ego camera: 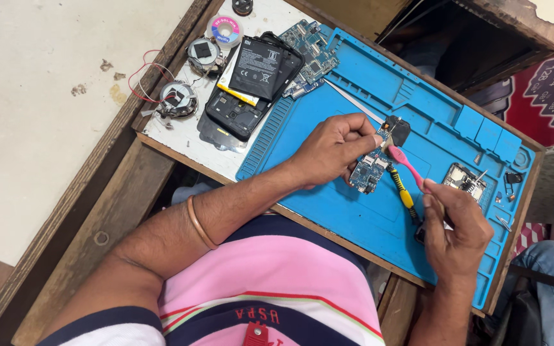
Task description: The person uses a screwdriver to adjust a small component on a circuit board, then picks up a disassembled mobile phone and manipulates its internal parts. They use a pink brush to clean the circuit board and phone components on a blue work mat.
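Two hands busy: left hand pins circuit board, fingers closed; right hand, at 4 o'clock, grips pink brush, probably scrubbing; next move needs light strokes.

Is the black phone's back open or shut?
Open. The black phone has no back cover, so its insides show, and a loose battery lies across it.

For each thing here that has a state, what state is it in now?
Left hand: pressing the circuit board down.
Right hand: gripping the pink brush.
Circuit board: bare, flat on the blue mat.
Pink brush: bristles on the board.
Phone: opened, back off.
Battery: removed, lying on the phone.
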